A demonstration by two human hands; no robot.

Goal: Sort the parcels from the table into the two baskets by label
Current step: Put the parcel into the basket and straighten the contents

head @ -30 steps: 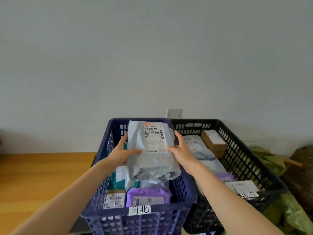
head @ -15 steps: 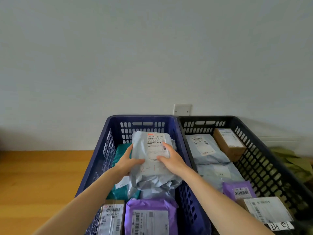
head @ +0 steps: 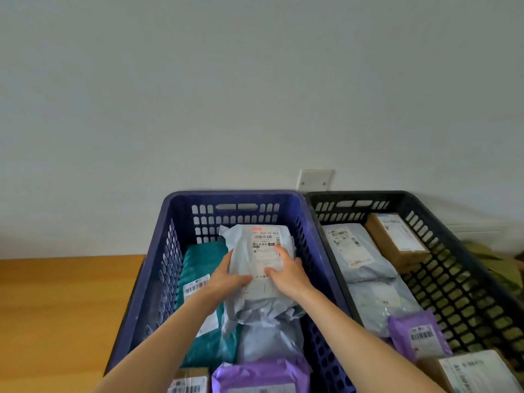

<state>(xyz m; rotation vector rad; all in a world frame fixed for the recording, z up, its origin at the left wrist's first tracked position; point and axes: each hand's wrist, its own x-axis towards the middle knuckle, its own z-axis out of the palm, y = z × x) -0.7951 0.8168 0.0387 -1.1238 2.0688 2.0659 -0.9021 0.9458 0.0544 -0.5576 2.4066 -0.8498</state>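
head view: grey mailer (head: 255,296) has dropped lower into the blue basket (head: 238,195). left hand (head: 230,277) and right hand (head: 287,275) grip its sides; long axis points toward the wall (head: 255,80), label (head: 265,245) up.

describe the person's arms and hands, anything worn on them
Both arms come in bare from the lower edge of the head view: no sleeves reach the left forearm or right forearm. The left hand and right hand have no gloves. No watch, bracelet or ring shows on the parts in view. The nails are too small to judge.
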